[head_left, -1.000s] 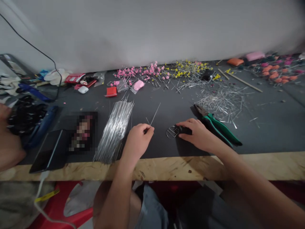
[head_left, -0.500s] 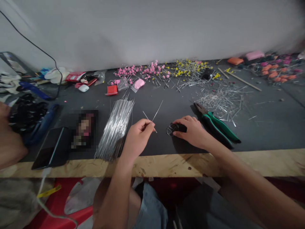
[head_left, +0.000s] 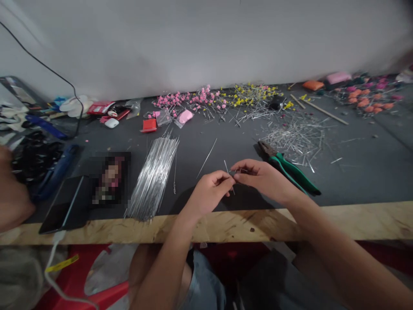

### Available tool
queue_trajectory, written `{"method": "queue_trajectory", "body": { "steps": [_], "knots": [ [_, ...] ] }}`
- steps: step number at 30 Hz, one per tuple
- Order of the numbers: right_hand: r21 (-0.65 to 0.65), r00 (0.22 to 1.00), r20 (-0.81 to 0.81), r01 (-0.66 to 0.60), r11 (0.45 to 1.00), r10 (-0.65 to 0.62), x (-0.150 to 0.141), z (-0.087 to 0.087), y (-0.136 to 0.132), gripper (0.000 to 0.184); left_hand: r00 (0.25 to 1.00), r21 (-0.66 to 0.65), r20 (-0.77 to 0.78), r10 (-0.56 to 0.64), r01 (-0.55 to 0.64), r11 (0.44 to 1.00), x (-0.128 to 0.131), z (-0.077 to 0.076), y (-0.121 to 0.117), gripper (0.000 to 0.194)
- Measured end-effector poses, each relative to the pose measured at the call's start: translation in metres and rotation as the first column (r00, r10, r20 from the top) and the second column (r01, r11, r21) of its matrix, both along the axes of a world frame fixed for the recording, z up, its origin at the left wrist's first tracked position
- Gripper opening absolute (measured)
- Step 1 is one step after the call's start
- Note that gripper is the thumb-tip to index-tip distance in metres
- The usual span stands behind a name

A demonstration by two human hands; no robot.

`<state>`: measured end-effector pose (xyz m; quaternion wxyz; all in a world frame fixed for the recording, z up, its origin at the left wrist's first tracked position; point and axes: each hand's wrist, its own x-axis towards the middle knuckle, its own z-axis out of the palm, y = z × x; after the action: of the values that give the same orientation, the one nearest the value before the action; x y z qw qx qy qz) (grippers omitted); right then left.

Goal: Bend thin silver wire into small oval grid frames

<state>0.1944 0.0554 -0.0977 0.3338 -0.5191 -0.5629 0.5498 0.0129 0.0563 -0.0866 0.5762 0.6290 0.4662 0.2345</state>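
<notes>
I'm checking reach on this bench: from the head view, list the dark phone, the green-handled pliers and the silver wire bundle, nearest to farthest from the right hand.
From the right hand:
1. Green-handled pliers: close by, on its right.
2. Silver wire bundle: to its left, past the left hand.
3. Dark phone: farthest left.

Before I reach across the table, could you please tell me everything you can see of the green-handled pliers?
The green-handled pliers lie on the dark tabletop, unheld, their dull metal head pointing away to the left, handles toward the near right. The handles look plastic-coated, green with black. The wrist of the right hand appears to cover part of the nearer handle; contact there cannot be told. Loose wires lie close behind. The jaws are too small to tell whether fully shut.
</notes>
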Motion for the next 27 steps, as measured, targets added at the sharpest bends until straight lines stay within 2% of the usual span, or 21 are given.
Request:
{"method": "queue_trajectory", "body": {
  "steps": [3, 6, 10, 13, 15, 19, 23, 27],
  "knots": [
    [-0.040, 0.994, -0.103, 0.044, 0.998, -0.048, -0.001, 0.004, -0.002, 0.023, 1.000, -0.019, -0.003, 0.000, 0.000, 1.000, 0.003, 0.001, 0.001, 0.021],
    [-0.013, 0.981, -0.183, 0.069, 0.998, -0.070, -0.004, 0.002, -0.004, 0.015, 1.000, -0.019, -0.001, -0.004, 0.004, 1.000, 0.005, 0.001, 0.001, 0.023],
    [-0.034, 0.965, -0.263, -0.010, 0.999, 0.001, -0.007, 0.000, -0.005, 0.013, 1.000, -0.033, 0.000, -0.024, 0.023, 0.999, 0.006, 0.001, -0.002, 0.020],
    [-0.039, 0.975, -0.217, -0.062, 0.997, 0.052, -0.005, 0.002, -0.005, 0.010, 0.998, -0.011, -0.042, -0.055, 0.055, 0.998, 0.006, 0.004, -0.003, 0.021],
    [-0.002, 0.987, -0.151, -0.048, 0.999, 0.047, -0.003, 0.004, -0.006, 0.008, 0.998, -0.019, -0.035, -0.053, 0.052, 0.998, 0.006, 0.006, -0.002, 0.020],
    [0.095, 0.979, -0.159, 0.148, 0.985, -0.131, 0.001, 0.006, -0.008, 0.009, 0.997, -0.059, 0.059, 0.052, -0.048, 0.997, 0.006, 0.005, 0.002, 0.011],
    [0.092, 0.924, -0.264, 0.308, 0.947, -0.276, 0.004, 0.007, -0.007, 0.014, 0.971, -0.070, 0.113, 0.208, -0.201, 0.977, 0.003, 0.003, 0.004, 0.010],
    [0.078, 0.863, -0.336, 0.424, 0.902, -0.376, 0.008, 0.013, -0.006, 0.011, 0.923, -0.017, 0.176, 0.342, -0.345, 0.938, 0.002, 0.003, 0.002, 0.008]
  ]
}}
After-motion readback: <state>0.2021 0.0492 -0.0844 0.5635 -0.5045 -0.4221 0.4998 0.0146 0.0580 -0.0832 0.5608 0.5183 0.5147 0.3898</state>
